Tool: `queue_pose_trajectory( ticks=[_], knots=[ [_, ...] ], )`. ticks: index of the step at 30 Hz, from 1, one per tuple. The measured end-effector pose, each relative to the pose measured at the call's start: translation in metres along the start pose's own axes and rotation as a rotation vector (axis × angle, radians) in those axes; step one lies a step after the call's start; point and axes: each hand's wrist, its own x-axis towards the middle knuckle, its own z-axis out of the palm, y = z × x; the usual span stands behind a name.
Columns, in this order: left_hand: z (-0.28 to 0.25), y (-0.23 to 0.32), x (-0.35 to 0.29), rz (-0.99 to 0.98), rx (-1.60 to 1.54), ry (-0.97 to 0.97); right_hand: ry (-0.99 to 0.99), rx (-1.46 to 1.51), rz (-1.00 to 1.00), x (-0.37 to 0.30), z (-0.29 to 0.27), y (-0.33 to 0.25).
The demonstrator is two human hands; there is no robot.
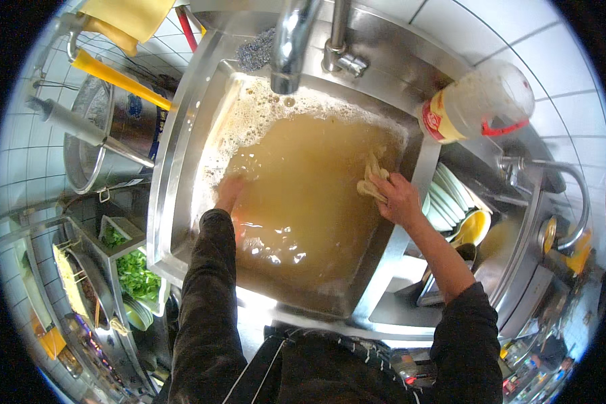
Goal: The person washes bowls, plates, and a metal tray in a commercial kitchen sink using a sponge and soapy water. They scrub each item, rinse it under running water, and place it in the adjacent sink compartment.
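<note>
Brown, cloudy water (303, 182) with foam along its far and left sides fills a steel sink (182, 145) in front of me. My left hand (230, 192) is dipped into the water near the left side, and its fingers are hidden below the surface. Something reddish shows faintly underwater beside it. At the right side of the sink, my right hand (400, 200) grips a wet, yellowish cloth (372, 178) just above the water. The steel faucet (287, 54) hangs over the far edge.
Pale plates (449, 195) and a yellow bowl (473, 227) stand in the right-hand basin. A large plastic bottle (478, 101) is on the far right ledge, near a dark scouring pad (256, 52) further left. Chopped greens (140, 275) fill a container at left, below a metal pot (94, 135).
</note>
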Motion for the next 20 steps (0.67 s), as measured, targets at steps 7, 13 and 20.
queue_pose_trajectory(
  ticks=[7, 13, 20],
  knots=[
    [0.030, -0.013, 0.011, 0.048, 0.164, -0.097, 0.015, -0.009, -0.020, 0.007, -0.001, 0.002],
    [0.039, 0.020, 0.011, 0.219, 0.238, -0.146, -0.079, -0.076, 0.043, 0.006, 0.000, 0.002],
    [0.012, 0.074, 0.014, 0.445, 0.306, -0.105, -0.035, -0.047, 0.007, 0.007, -0.001, 0.003]
  ],
)
